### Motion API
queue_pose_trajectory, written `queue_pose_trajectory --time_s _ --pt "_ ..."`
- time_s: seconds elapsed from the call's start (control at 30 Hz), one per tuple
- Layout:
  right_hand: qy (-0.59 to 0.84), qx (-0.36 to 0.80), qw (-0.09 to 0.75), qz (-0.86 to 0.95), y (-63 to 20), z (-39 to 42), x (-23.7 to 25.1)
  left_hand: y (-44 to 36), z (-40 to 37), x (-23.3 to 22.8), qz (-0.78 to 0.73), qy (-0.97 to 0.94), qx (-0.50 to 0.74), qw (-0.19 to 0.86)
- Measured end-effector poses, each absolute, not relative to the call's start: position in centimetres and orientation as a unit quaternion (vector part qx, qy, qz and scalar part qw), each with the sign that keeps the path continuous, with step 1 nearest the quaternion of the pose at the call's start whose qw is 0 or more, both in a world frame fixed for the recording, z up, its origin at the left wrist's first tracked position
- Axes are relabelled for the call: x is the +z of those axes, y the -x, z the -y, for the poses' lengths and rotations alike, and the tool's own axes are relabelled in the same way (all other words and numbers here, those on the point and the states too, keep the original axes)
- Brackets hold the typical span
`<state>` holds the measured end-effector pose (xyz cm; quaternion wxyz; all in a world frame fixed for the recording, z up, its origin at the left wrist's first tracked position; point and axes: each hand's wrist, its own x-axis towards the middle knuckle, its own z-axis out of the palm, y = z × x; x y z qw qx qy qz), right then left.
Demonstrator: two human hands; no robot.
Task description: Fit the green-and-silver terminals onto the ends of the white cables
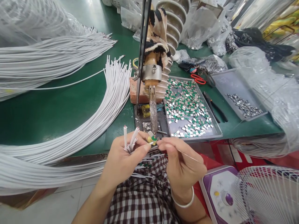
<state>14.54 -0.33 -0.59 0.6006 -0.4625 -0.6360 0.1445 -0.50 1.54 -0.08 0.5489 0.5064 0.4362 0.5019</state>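
My left hand (127, 158) is closed around several white cables (125, 138), whose cut ends poke up above the fingers. At its fingertips a small USB connector with a green circuit board (153, 139) meets a white cable end, right under the tip of a soldering iron (153, 115) clamped upright. My right hand (181, 161) pinches a thin strand of solder wire (190, 157), its end close to the green board. The fingertips partly hide the exact contact between cable, board and iron.
A tray (220, 133) of green-board connectors lies right of the iron; a grey tray (261, 114) holds small metal parts. Black pliers (216, 109) and red-handled scissors (198, 78) lie between. Bundled white cables (93, 130) cover the left. A brick (135, 90) stands behind; a fan (268, 193) is lower right.
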Motion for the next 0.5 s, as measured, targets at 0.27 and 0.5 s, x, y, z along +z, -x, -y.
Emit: queue_pose_trajectory --time_s 0.27,0.5 --pt "0.496 0.219 0.581 0.606 -14.3 0.3 -0.5 0.4 -0.9 0.0 -0.451 -0.574 0.44 0.523" --pt "0.503 0.28 0.578 0.579 -15.1 0.8 -0.2 1.8 0.3 -2.2 -0.464 -0.449 0.511 0.568"
